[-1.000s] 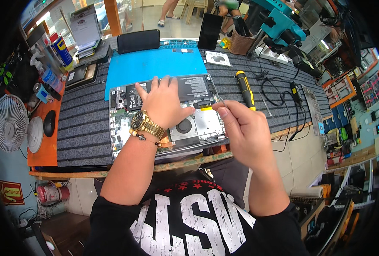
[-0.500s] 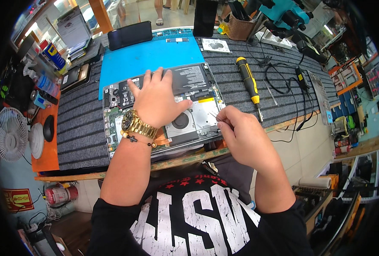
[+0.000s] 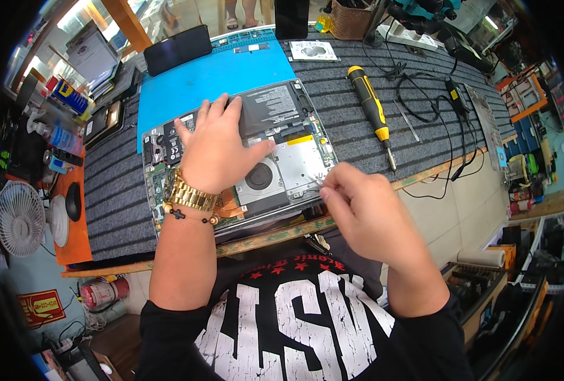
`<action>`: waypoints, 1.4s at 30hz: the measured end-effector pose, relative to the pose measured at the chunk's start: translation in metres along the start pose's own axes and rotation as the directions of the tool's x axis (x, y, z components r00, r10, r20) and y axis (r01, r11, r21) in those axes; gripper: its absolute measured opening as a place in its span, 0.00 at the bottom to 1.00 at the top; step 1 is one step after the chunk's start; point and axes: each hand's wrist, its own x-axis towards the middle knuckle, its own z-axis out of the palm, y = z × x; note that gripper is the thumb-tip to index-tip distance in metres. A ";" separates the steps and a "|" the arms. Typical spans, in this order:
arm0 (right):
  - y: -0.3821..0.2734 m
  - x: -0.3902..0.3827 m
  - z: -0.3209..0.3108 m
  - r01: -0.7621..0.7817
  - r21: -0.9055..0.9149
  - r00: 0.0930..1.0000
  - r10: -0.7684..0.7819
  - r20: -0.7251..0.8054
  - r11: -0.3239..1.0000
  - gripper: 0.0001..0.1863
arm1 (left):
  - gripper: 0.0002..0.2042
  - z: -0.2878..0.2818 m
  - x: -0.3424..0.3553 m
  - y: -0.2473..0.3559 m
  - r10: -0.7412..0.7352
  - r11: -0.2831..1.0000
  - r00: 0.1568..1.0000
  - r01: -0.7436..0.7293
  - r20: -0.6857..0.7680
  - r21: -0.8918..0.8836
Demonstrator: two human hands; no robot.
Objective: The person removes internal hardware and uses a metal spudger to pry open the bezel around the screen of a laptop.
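Your left hand (image 3: 217, 152) is spread over the opened laptop (image 3: 270, 124), long axis running sideways beneath it. The silver plate (image 3: 300, 164) sits just ahead-left of your right hand (image 3: 361, 206), which is pinched on a thin tool (image 3: 314, 181) (tweezers, maybe) and nearer its front corner.

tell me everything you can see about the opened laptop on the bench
The laptop lies roughly flat, slightly askew, its insides exposed. A black battery with pale print fills the far side; nearer are a round dark fan, a silver metal-looking plate topped by a yellow strip, green circuit board and a copper-coloured piece. The left hand rests spread across it; the right hand is at its near right corner, contact unclear.
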 end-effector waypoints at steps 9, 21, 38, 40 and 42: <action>0.020 0.024 -0.025 0.107 0.001 0.987 -0.106 -0.121 0.994 0.05 | 0.29 -0.001 0.005 -0.008 -0.048 0.995 0.998 0.044 -0.036 -0.091; 0.033 0.079 -0.006 0.254 -0.144 0.967 -0.256 0.002 0.956 0.11 | 0.20 -0.001 0.006 -0.009 -0.037 0.992 0.995 0.025 -0.098 -0.124; 0.021 0.114 0.014 0.365 -0.323 0.930 -0.355 0.092 0.873 0.07 | 0.14 0.004 0.004 -0.009 -0.030 0.991 0.984 0.006 -0.174 -0.134; 0.024 0.117 0.015 0.394 -0.316 0.918 -0.389 0.082 0.863 0.06 | 0.14 0.002 0.004 -0.008 -0.024 0.991 0.986 0.001 -0.168 -0.130; 0.026 0.119 0.014 0.402 -0.270 0.915 -0.393 0.090 0.875 0.06 | 0.14 0.003 0.004 -0.008 -0.021 0.992 0.984 -0.002 -0.177 -0.129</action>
